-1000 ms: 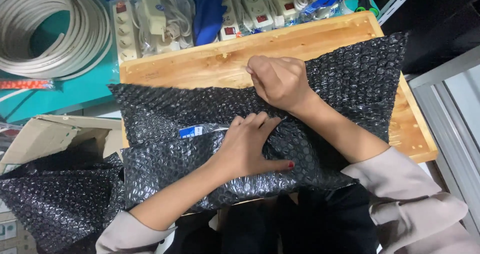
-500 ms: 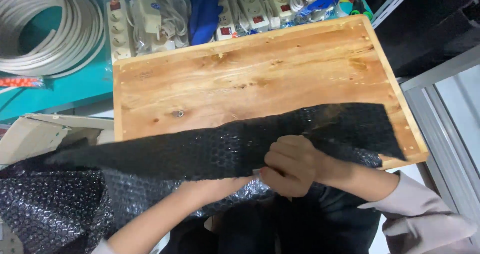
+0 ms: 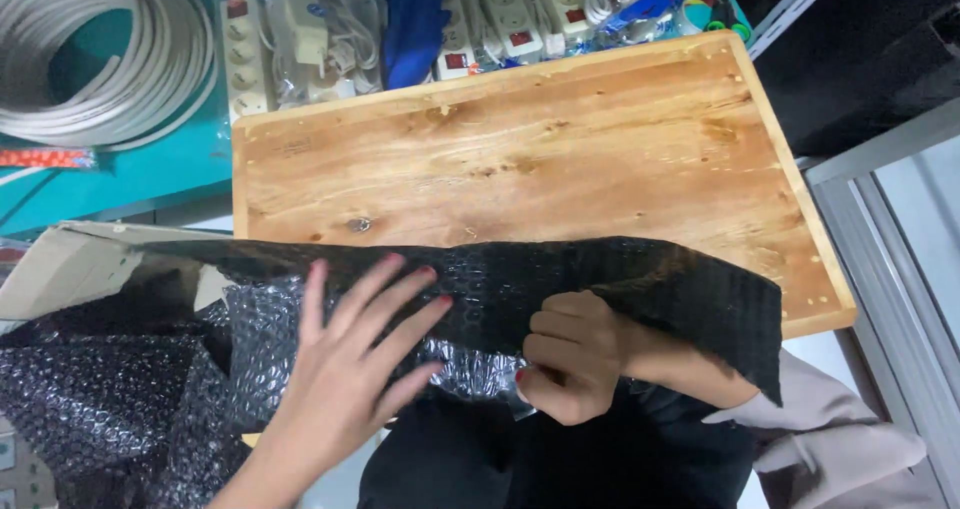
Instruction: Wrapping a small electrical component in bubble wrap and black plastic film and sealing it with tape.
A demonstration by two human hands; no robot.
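A sheet of black bubble wrap (image 3: 640, 279) hangs over the near edge of a wooden board (image 3: 520, 159). My right hand (image 3: 575, 354) is closed on the wrap's lower edge, just in front of the board. My left hand (image 3: 350, 364) is spread flat with fingers apart, pressing against the wrap to the left. The wrap runs on to the left into a crumpled heap (image 3: 110, 399).
White power strips in clear bags (image 3: 290, 34) lie along the far edge of the board. A coil of white cable (image 3: 100, 59) rests on the teal surface at the far left. A cardboard flap (image 3: 75, 264) sits at left; a grey metal frame (image 3: 880, 269) stands at right.
The bubble wrap has been pulled off the board toward me, baring most of the wood. My left hand has come out from under the wrap and spread flat on it.
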